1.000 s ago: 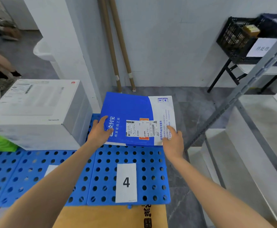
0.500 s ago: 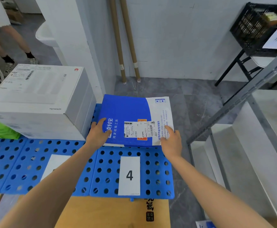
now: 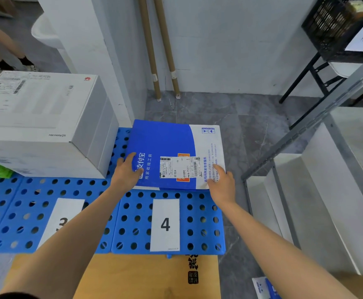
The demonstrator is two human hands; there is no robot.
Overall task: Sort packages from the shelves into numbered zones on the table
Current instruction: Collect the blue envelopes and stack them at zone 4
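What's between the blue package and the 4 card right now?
Nothing: the head view shows only a bare strip of perforated blue panel between the blue package and the 4 card.

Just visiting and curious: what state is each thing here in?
blue package: flat beyond label 4, held by both hands.
left hand: grips its near left corner.
right hand: grips its near right corner.
white box: closed, beyond label 3.
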